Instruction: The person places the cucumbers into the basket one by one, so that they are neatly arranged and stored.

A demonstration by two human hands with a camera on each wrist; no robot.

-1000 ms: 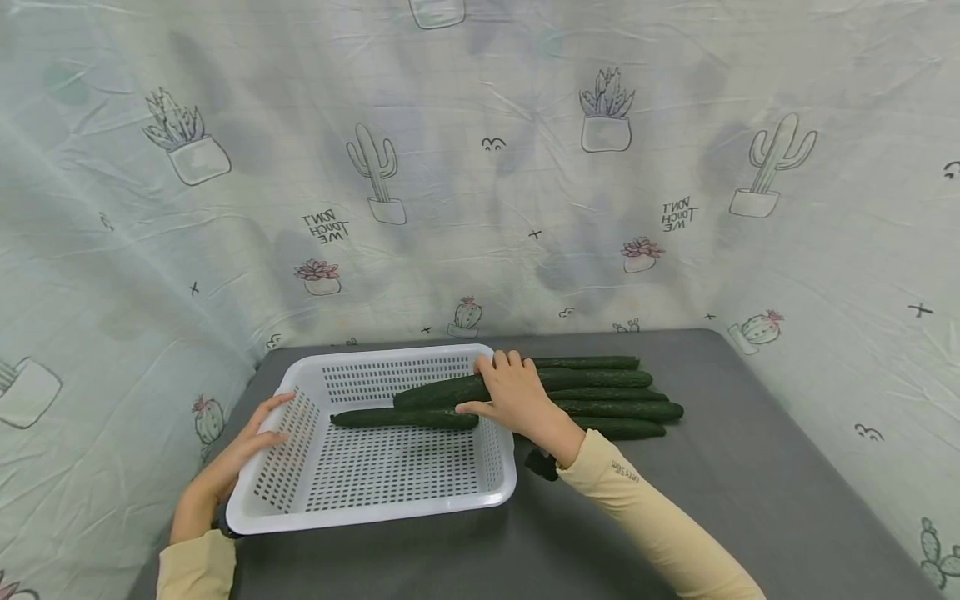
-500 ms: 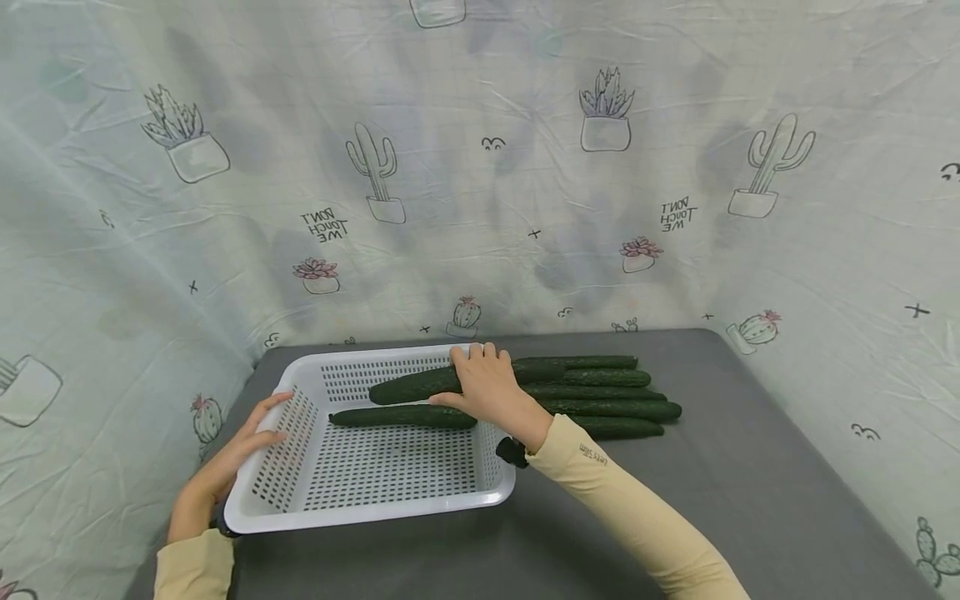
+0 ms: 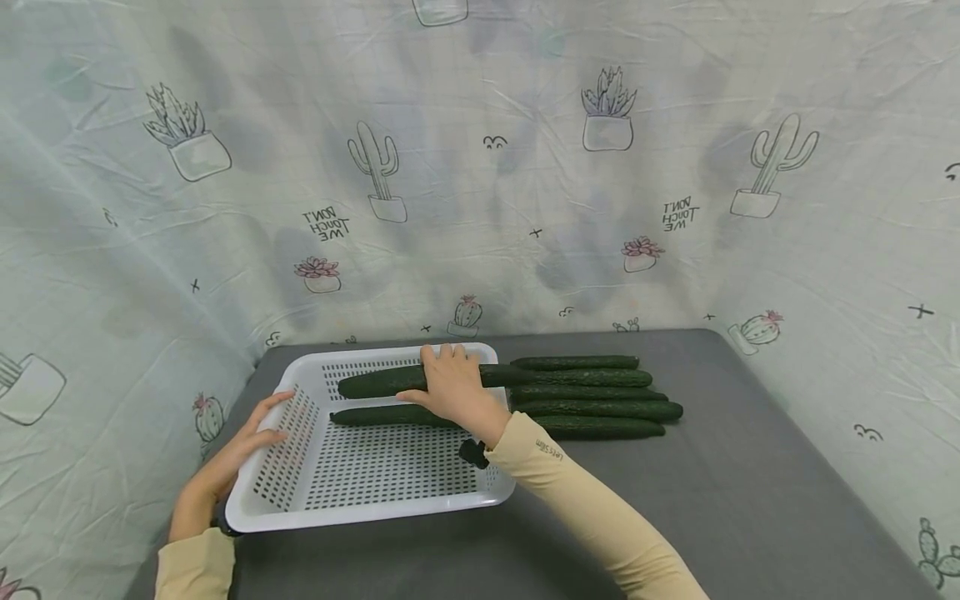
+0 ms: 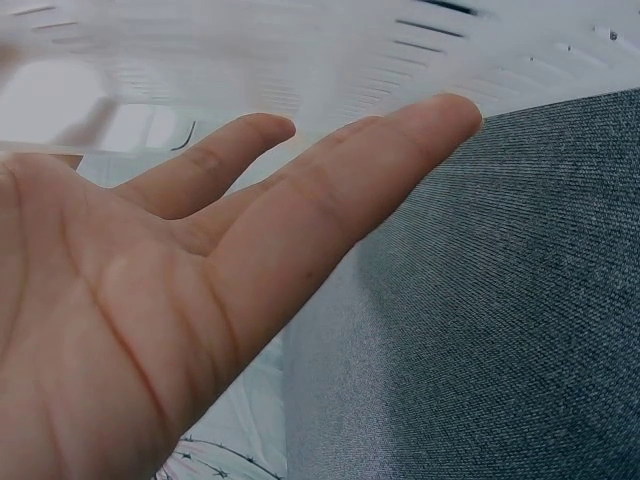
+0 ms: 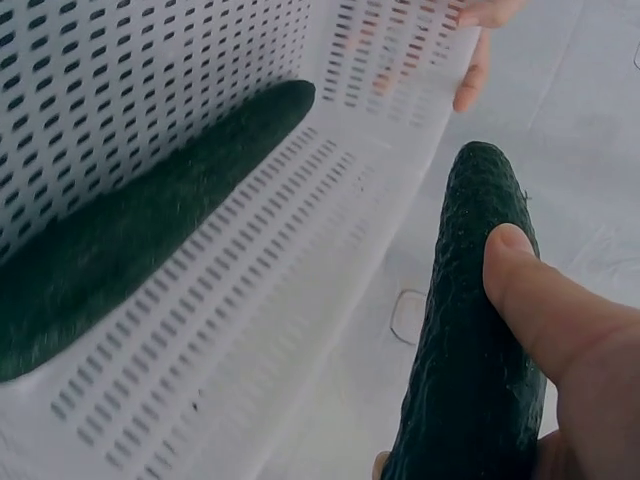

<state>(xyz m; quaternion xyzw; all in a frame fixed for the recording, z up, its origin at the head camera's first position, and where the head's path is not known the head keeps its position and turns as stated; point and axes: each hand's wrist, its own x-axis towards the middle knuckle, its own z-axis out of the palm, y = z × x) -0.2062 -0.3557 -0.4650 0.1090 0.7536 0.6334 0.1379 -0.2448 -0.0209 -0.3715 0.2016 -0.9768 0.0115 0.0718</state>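
One cucumber [image 3: 382,382] is hanging in my right hand [image 3: 453,387], over the far side of the white basket [image 3: 367,519].
From the head view, my right hand is clamping the held cucumber about its middle, thumb on the near side; another cucumber [image 3: 390,415] is lying in the basket, and five loose cucumbers [image 3: 600,410] are resting on the grey table [image 3: 712,500]. From the left wrist, my left hand [image 3: 240,454] is showing straight fingers, spread apart, by the basket's outer wall. From the right wrist, my thumb is pressing bumpy, faintly shiny skin: I'm judging it stiff, fairly weighty, slightly slick, liable to snap if bent, so I'm favouring the balanced middle over either end.
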